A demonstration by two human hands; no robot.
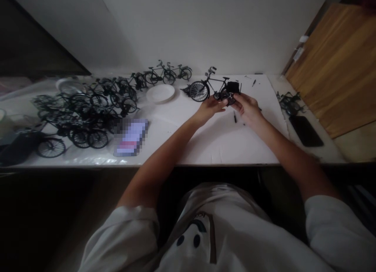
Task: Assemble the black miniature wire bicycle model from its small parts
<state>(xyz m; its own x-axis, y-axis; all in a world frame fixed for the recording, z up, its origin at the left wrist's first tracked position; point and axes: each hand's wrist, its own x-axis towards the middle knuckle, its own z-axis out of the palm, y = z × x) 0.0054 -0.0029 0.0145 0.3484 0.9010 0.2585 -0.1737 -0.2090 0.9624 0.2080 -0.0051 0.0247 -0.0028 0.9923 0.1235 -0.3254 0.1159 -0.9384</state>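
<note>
A black model bicycle (216, 84) is held up over the white table, its front wheel to the left and a dark box-like piece (233, 87) at its rear. My left hand (212, 107) is closed on the bicycle's underside, near the pedals. Around the rear wheel, below the dark piece, the fingers of my right hand (246, 106) are closed. Parts of the rear wheel are hidden by my fingers. On the table just below my hands lies a small dark screwdriver-like tool (235, 117).
Many model bicycles (88, 103) crowd the table's left side. A white plate (160, 93) sits behind a blurred-out phone (132, 137). Another small tool (254, 83) lies at the back right. Further right are a dark phone (306, 130), a model bicycle (290, 103) and a wooden board (337, 68).
</note>
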